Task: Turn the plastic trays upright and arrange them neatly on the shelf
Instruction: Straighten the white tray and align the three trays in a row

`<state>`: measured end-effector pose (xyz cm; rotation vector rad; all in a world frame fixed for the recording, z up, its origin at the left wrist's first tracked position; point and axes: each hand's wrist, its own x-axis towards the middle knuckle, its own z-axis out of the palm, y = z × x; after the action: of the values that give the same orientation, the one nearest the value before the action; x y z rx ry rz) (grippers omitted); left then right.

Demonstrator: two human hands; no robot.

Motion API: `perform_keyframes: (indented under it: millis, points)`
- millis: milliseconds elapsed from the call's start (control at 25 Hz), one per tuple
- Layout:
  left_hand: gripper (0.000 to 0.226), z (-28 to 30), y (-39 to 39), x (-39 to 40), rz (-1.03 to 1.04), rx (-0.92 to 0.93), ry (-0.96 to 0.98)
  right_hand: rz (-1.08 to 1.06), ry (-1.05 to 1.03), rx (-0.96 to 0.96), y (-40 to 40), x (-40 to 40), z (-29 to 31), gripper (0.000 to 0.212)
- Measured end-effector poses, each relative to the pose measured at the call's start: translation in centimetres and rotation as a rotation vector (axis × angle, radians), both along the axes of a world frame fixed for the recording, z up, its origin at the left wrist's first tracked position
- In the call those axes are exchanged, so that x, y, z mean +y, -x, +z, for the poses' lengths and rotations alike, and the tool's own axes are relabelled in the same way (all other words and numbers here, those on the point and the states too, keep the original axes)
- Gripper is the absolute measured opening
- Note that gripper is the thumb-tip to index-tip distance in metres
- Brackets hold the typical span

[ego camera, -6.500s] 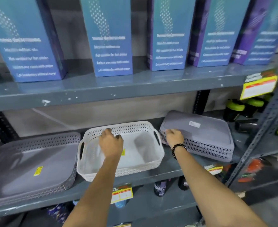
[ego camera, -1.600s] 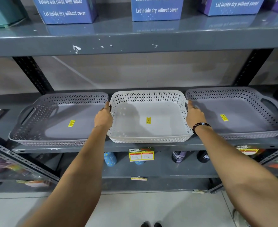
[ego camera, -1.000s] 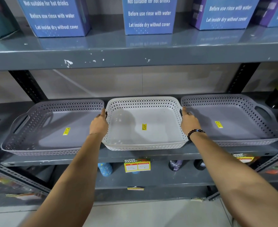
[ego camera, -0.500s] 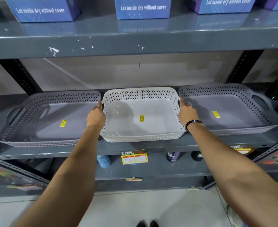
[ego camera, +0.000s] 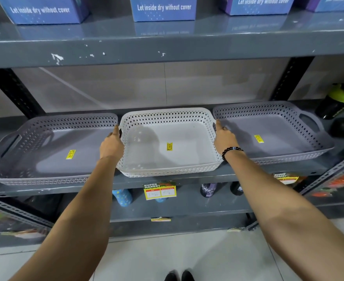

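Three upright perforated trays sit side by side on a grey shelf [ego camera: 187, 180], the white tray [ego camera: 167, 159] between two grey trays, its side rims gripped by the closed left hand [ego camera: 111, 146] and right hand [ego camera: 224, 139].

Fingers of both hands hidden behind white tray [ego camera: 168, 126] handles; price tag [ego camera: 160, 191] illegible.

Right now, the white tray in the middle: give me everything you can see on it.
The white tray looks like plastic, rectangular with rounded corners and walls pierced with small diamond holes. It sits upright and holds nothing; a yellow sticker is on its floor. It stands on the grey shelf between two grey trays, its front edge near the shelf lip. The left hand and right hand grip its two short sides.
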<state>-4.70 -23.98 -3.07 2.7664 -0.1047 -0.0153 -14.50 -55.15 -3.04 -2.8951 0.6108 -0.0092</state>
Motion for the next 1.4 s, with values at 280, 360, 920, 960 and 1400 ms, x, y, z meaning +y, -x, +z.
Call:
perform_keyframes:
  millis: [280, 360, 920, 960, 1400]
  points:
    - [0.066, -0.01, 0.27, 0.06, 0.012, 0.004, -0.007, -0.034, -0.079, -0.024, 0.32, 0.14, 0.08, 0.069]
    - [0.067, -0.04, 0.28, 0.07, 0.015, 0.007, -0.006, -0.040, -0.079, -0.031, 0.35, 0.24, 0.05, 0.069]
    - [0.066, -0.20, 0.28, 0.28, -0.008, -0.005, -0.023, -0.055, -0.064, -0.014, 0.71, 0.71, 0.26, 0.069]
    - [0.066, -0.24, 0.28, 0.30, -0.010, -0.004, -0.024, -0.053, -0.058, -0.014, 0.66, 0.67, 0.20, 0.069]
    - [0.068, -0.14, 0.31, 0.23, -0.012, -0.006, -0.008, -0.062, -0.059, -0.049, 0.47, 0.34, -0.27, 0.066]
